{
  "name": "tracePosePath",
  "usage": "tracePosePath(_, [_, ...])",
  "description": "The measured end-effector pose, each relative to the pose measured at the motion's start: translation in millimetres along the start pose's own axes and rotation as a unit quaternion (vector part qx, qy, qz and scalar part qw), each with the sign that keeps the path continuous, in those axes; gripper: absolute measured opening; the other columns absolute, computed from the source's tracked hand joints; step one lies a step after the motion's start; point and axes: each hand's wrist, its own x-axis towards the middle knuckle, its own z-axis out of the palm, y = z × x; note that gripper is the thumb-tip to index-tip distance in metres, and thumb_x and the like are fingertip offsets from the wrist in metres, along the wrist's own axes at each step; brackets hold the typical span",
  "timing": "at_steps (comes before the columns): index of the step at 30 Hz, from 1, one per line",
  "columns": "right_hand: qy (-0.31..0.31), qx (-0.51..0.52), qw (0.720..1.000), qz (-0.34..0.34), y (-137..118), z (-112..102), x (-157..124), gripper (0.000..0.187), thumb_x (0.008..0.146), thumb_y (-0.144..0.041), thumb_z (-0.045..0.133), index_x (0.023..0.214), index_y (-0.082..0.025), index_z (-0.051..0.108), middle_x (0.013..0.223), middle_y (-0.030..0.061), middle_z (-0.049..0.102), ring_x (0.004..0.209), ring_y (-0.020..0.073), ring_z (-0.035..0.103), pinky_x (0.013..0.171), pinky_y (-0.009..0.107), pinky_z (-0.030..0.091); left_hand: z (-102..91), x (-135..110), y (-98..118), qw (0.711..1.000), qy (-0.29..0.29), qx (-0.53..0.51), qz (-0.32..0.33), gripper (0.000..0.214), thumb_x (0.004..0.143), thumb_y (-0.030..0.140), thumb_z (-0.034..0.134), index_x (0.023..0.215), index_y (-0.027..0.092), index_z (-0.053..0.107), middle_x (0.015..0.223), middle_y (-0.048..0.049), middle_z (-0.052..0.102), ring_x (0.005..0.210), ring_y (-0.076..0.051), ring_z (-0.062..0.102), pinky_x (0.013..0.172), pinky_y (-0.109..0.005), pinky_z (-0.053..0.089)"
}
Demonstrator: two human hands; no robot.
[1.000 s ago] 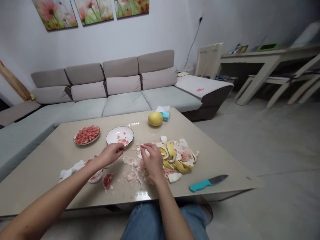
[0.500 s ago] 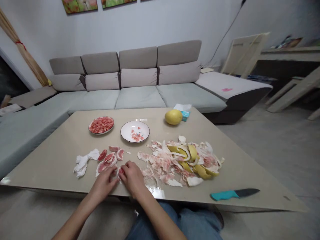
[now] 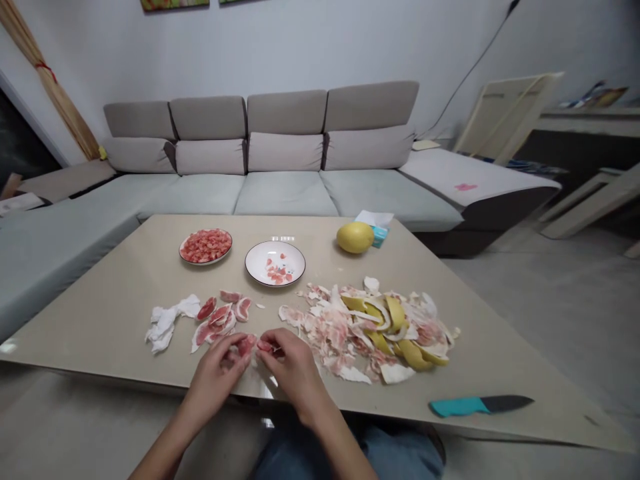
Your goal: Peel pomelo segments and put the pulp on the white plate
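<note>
Both hands meet at the near edge of the beige table point(image 3: 115, 293). My left hand point(image 3: 219, 370) and my right hand point(image 3: 290, 363) pinch one pink pomelo segment point(image 3: 253, 345) between their fingertips. Several more pink segments point(image 3: 220, 315) lie just beyond the left hand. To the right spreads a heap of yellow peel and white pith point(image 3: 373, 327). A white plate point(image 3: 275, 263) holds a few pink bits, and a second plate point(image 3: 205, 246) is full of pink flesh.
A teal-handled knife point(image 3: 480, 404) lies near the table's front right edge. A whole yellow pomelo point(image 3: 355, 237) and a tissue pack point(image 3: 377, 225) sit at the back. Crumpled white tissue point(image 3: 167, 320) lies at the left. A grey sofa point(image 3: 260, 167) stands behind.
Both hands drew back from the plate and the peel heap to the table's near edge and took hold of a segment. The camera tilted down and turned left.
</note>
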Motion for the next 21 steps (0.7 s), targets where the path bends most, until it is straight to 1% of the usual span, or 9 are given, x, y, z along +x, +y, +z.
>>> tracePosePath(1, [0.01,0.018,1.0,-0.011,-4.9,-3.2,-4.8,0.009,0.082,-0.012,0.064,0.086,-0.019,0.064,0.081,0.0024,0.067,0.073,0.0161,0.064,0.065,0.025,0.051,0.8,-2.0,10.8,0.997,-0.025,-0.073,-0.027,0.039,0.082,0.036,0.063,0.118,0.021,0.062,0.112,-0.0113,0.067,0.081,-0.021,0.065,0.059,-0.03,0.055])
tracePosePath(3, [0.021,0.043,0.998,-0.032,-13.9,-7.6,-14.1,0.017,0.081,-0.008,0.062,0.093,-0.02,0.065,0.084,0.0032,0.067,0.077,0.0176,0.065,0.07,0.027,0.053,3.4,-4.2,29.6,0.981,-0.056,-0.178,-0.057,0.038,0.077,0.035,0.07,0.111,0.019,0.065,0.105,-0.01,0.07,0.088,-0.022,0.066,0.067,-0.029,0.056])
tracePosePath(5, [0.023,0.073,0.996,-0.038,-20.8,-11.2,-20.7,0.025,0.081,-0.007,0.062,0.101,-0.022,0.065,0.09,0.0043,0.068,0.084,0.0191,0.065,0.075,0.03,0.055,6.3,-4.2,41.8,0.968,-0.049,-0.232,-0.076,0.032,0.072,0.033,0.074,0.1,0.019,0.068,0.098,-0.008,0.071,0.09,-0.023,0.067,0.075,-0.031,0.056])
tracePosePath(7, [0.017,0.136,0.99,-0.017,-25.5,-16.1,-23.7,0.03,0.081,-0.009,0.063,0.107,-0.024,0.065,0.097,0.0056,0.068,0.089,0.0195,0.066,0.076,0.031,0.057,8.6,-3.1,47.1,0.965,-0.025,-0.248,-0.084,0.027,0.07,0.033,0.077,0.092,0.019,0.07,0.093,-0.0066,0.072,0.088,-0.022,0.067,0.079,-0.032,0.056])
tracePosePath(10, [-0.018,0.26,0.963,0.063,-29.5,-27.7,-22.6,0.034,0.079,-0.014,0.066,0.111,-0.025,0.066,0.105,0.0061,0.067,0.087,0.018,0.068,0.07,0.027,0.06,10.0,-1.6,48.3,0.969,0.003,-0.24,-0.065,0.023,0.069,0.032,0.078,0.086,0.018,0.07,0.092,-0.0061,0.07,0.087,-0.022,0.067,0.079,-0.031,0.056])
tracePosePath(13, [-0.045,0.332,0.934,0.121,-30.4,-40.5,-18.7,0.027,0.079,-0.022,0.068,0.106,-0.024,0.07,0.094,0.0046,0.07,0.074,0.0157,0.068,0.064,0.025,0.059,10.5,-0.9,48.5,0.968,0.008,-0.247,-0.042,0.02,0.07,0.03,0.078,0.083,0.018,0.069,0.094,-0.005,0.068,0.086,-0.02,0.067,0.078,-0.029,0.055])
tracePosePath(16, [-0.04,0.354,0.925,0.131,-29.5,-48.0,-15.4,0.016,0.083,-0.032,0.065,0.09,-0.021,0.074,0.079,0.003,0.07,0.063,0.0136,0.066,0.062,0.024,0.056,12.0,0.0,49.4,0.963,-0.006,-0.268,-0.036,0.017,0.072,0.027,0.078,0.084,0.019,0.069,0.093,-0.0027,0.066,0.076,-0.016,0.066,0.074,-0.027,0.055])
tracePosePath(18, [-0.026,0.351,0.926,0.135,-29.1,-49.4,-14.3,0.019,0.083,-0.035,0.065,0.081,-0.019,0.074,0.074,0.0025,0.069,0.061,0.0132,0.064,0.06,0.023,0.054,13.9,0.6,50.4,0.959,-0.015,-0.281,-0.046,0.017,0.073,0.026,0.078,0.085,0.019,0.069,0.09,-0.0014,0.066,0.071,-0.013,0.065,0.071,-0.025,0.054])
tracePosePath(21, [-0.016,0.338,0.93,0.143,-29.6,-49.1,-13.9,0.021,0.083,-0.036,0.065,0.078,-0.018,0.073,0.071,0.0021,0.068,0.06,0.0132,0.063,0.059,0.023,0.052,17.9,0.3,53.9,0.946,-0.019,-0.314,-0.08,0.025,0.07,0.03,0.08,0.088,0.019,0.068,0.085,-0.002,0.068,0.07,-0.014,0.065,0.069,-0.025,0.054])
